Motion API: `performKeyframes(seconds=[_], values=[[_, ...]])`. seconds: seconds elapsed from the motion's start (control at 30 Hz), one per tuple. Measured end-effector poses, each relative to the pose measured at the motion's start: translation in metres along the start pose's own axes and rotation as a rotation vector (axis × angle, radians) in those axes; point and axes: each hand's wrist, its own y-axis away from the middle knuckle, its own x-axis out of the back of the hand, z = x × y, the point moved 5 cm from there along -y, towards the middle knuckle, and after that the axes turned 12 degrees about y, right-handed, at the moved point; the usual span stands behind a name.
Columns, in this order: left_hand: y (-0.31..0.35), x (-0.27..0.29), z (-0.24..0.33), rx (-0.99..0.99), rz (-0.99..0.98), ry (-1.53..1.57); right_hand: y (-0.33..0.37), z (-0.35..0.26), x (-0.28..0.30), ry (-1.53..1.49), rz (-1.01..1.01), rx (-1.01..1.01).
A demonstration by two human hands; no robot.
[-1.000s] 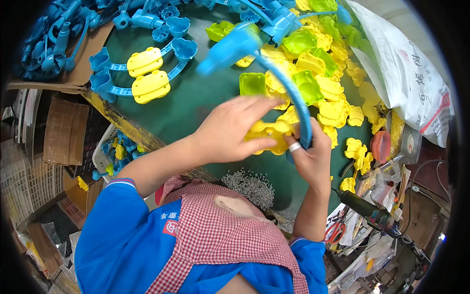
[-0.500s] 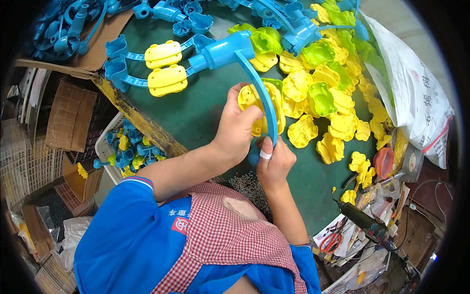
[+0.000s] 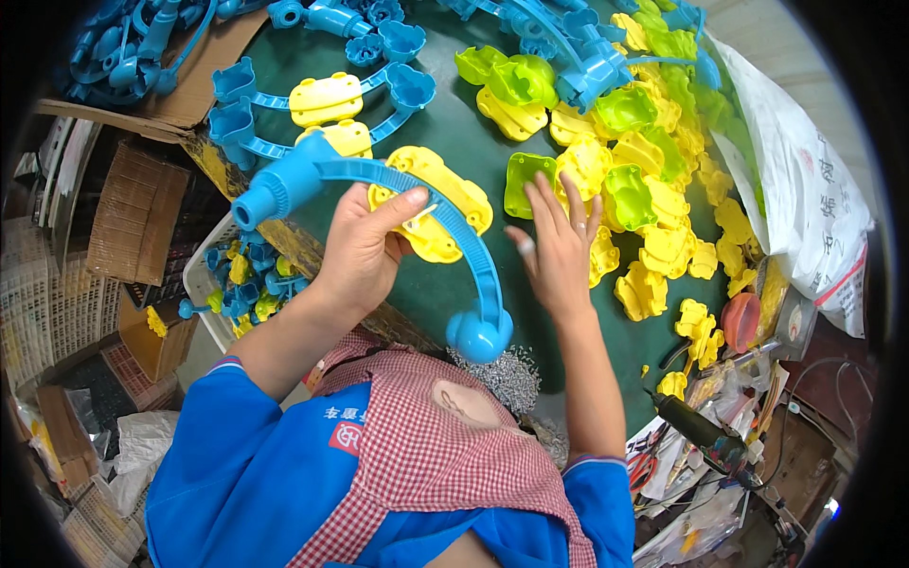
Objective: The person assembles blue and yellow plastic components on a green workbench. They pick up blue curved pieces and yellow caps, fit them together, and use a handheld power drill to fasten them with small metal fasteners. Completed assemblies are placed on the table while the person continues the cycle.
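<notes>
My left hand (image 3: 358,254) is closed around a curved blue plastic arm (image 3: 485,275) and a yellow plastic shell (image 3: 453,194) set against it, thumb on top. The arm has a thick tubular end at the left and a round knob at the lower right. My right hand (image 3: 559,241), fingers spread, reaches over the table. Its fingertips are beside a green plastic shell (image 3: 521,189), close to a pile of yellow shells (image 3: 668,251); whether they touch is unclear. Farther left lie two blue arms with yellow shells (image 3: 327,99) fitted across their middles.
Small metal screws (image 3: 511,381) lie heaped at the near table edge. A dark power screwdriver (image 3: 701,431) rests at the right, near a red bowl (image 3: 740,320). Left below is a white crate (image 3: 201,289) of assembled parts. A white sack (image 3: 805,180) borders the pile.
My left hand has moved left with the blue arm and yellow shell, which have turned so the tubular end points left. My right hand has let go of the arm, opened and reached forward.
</notes>
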Motion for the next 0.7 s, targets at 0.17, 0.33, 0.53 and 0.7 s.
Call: performKeyframes(seconds=[0.17, 0.33, 0.53, 0.7], values=[[0.02, 0.01, -0.014, 0.083, 0.077, -0.005, -0.015, 0.021, -0.018, -0.595, -0.168, -0.244], [0.024, 0.019, -0.024, 0.133, 0.127, -0.032, -0.019, 0.021, -0.033, -0.621, -0.313, -0.233], [0.026, 0.028, -0.02, 0.132, 0.105, -0.114, 0.017, 0.003, -0.009, -0.191, -0.199, -0.071], [0.022, 0.02, -0.028, 0.113, 0.123, -0.07, 0.022, 0.009, 0.023, -0.438, 0.195, -0.346]])
